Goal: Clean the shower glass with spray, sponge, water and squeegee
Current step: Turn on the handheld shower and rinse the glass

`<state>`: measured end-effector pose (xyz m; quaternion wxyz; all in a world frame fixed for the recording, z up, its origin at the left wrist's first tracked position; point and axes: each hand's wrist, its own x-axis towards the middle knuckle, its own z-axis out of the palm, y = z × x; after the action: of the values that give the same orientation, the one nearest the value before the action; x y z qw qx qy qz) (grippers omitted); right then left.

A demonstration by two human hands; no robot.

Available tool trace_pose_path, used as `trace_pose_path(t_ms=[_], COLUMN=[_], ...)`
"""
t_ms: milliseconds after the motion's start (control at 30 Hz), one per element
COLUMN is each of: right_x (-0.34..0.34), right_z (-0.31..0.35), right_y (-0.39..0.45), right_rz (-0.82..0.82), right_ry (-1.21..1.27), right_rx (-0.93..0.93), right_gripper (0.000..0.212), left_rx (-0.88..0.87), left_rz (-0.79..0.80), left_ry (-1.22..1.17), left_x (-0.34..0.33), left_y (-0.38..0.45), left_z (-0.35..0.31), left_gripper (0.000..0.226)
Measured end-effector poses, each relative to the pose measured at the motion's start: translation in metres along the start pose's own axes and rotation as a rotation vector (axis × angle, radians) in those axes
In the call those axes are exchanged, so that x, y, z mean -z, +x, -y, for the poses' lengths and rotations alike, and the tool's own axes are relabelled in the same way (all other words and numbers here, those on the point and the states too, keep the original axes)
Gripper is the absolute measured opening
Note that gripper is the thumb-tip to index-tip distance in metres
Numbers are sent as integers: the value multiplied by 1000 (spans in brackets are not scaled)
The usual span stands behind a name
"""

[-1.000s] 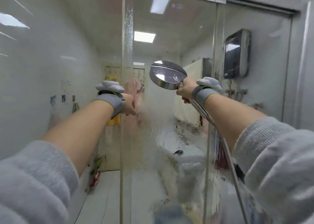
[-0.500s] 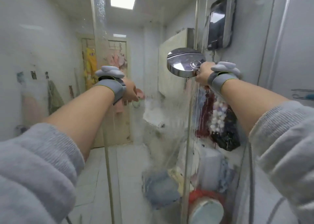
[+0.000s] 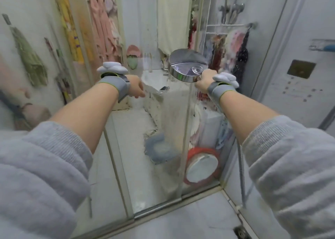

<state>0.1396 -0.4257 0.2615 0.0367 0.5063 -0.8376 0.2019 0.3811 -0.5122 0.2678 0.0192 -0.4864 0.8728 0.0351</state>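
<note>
The wet shower glass [image 3: 163,122] stands in front of me, streaked with water and foam. My right hand [image 3: 204,83] grips the handle of a chrome shower head [image 3: 187,67], whose face is turned toward the glass. Its metal hose [image 3: 242,175] hangs down along the right side. My left hand [image 3: 136,88] reaches forward and rests against the glass left of the shower head, holding nothing I can see. Its fingertips are mostly hidden behind the hand. No sponge, spray bottle or squeegee is in view.
Behind the glass sit a red basin [image 3: 201,166] and a blue object [image 3: 159,150], with towels and clothes [image 3: 101,25] hanging further back. The door's metal bottom track [image 3: 163,208] crosses the tiled floor. A floor drain [image 3: 241,232] lies at bottom right.
My view has tilted down from the ceiling to the floor. Both hands moved lower along the glass, the shower head still pointed at it.
</note>
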Motion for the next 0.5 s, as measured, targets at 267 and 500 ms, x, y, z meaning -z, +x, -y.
trace_pose_path(t_ms=[267,500], right_x=[-89,-150], right_z=[28,45], right_y=[-30,-51], right_rz=[182,337], right_ry=[152,264], right_rx=[46,56], right_gripper=[19,19], left_rx=[110,156], left_rz=[90,129], left_ry=[-41,3], left_x=[-63,-89], left_y=[-9,-12], left_z=[40,65], left_gripper=[27,23])
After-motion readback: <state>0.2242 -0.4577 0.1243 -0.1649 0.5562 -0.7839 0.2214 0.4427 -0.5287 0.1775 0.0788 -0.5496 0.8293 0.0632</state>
